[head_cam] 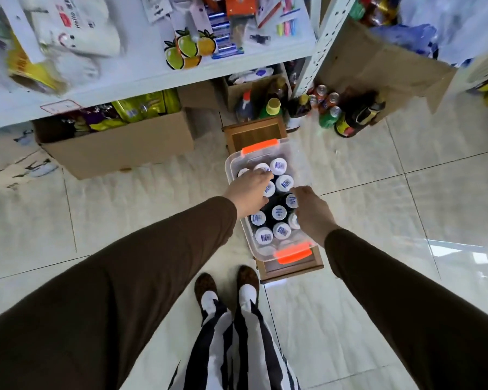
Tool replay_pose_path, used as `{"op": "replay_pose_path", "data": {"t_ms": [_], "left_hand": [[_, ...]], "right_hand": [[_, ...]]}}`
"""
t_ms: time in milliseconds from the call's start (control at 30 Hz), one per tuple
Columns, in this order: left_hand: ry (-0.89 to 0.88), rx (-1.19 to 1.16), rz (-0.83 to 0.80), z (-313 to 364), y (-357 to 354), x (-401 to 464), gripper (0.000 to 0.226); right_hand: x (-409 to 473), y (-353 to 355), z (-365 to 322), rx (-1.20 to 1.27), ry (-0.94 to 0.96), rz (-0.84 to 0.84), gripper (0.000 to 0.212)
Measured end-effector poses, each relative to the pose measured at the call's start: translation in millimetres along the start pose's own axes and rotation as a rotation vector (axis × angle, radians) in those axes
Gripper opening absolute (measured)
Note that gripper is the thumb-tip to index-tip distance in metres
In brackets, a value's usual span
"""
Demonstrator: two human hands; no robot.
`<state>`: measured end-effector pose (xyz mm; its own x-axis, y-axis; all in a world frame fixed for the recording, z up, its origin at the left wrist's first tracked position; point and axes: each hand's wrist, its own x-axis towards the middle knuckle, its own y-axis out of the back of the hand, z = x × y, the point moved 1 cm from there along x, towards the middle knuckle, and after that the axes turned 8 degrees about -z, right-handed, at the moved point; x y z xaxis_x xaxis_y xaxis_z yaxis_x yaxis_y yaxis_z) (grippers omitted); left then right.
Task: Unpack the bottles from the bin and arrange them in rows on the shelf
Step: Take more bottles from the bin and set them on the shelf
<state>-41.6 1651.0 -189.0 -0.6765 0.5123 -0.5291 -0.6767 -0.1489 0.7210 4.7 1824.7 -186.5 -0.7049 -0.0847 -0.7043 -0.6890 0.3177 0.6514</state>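
A clear plastic bin (pixel 233 164) with orange latches stands on a low wooden stool on the floor, straight ahead of my feet. Several dark bottles (pixel 279 213) with white caps stand upright inside, packed close. My left hand (pixel 250 190) reaches down into the bin's left side, its fingers curled over the white caps there. My right hand (pixel 312 211) reaches over the bin's right side, fingers bent down onto a cap near the wall. Whether either hand actually grips a bottle is hidden by the hands themselves.
A white shelf (pixel 141 77) with packaged goods runs across the top left. Cardboard boxes (pixel 119 147) sit beneath it on the floor. More bottles and cans (pixel 330 111) stand on the tiles by a white shelf post (pixel 319 46). My shoes (pixel 226 285) are just behind the stool (pixel 290 270).
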Motion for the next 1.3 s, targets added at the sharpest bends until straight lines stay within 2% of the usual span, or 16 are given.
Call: {"op": "replay_pose_path", "data": {"t_ms": [200,367,500,733,867,1067,1200,1300], "left_hand": [[0.042,0.115,-0.083,-14.2,-27.4,39.4,0.055],[0.058,0.105,-0.091,-15.2,-34.5,48.8,0.052],[0.018,0.147,-0.022,-13.0,-40.1,50.0,0.042],[0.028,0.140,0.056,-11.8,-38.4,46.8,0.025],[0.006,0.056,0.056,-10.5,-28.8,30.3,0.032],[0.031,-0.278,0.081,-8.7,52.4,-28.0,0.043],[0.037,-0.450,0.144,-2.4,140.2,-82.0,0.037],[0.011,-0.555,0.225,5.9,210.2,-131.7,0.036]], "right_hand": [[28.6,-18.0,3.8,-0.180,0.006,0.008,0.048],[35.2,-31.3,7.3,-0.193,0.054,0.033,0.044],[38.5,-37.5,10.0,-0.173,0.102,0.064,0.052],[32.0,-39.4,7.3,-0.284,0.061,0.156,0.038],[8.1,-18.8,3.8,-0.273,0.071,0.245,0.039],[-43.1,57.3,-19.5,0.186,0.234,0.288,0.041],[-81.7,128.1,-58.9,0.271,0.347,0.341,0.042],[-115.2,183.9,-96.1,0.448,0.480,0.290,0.039]]}}
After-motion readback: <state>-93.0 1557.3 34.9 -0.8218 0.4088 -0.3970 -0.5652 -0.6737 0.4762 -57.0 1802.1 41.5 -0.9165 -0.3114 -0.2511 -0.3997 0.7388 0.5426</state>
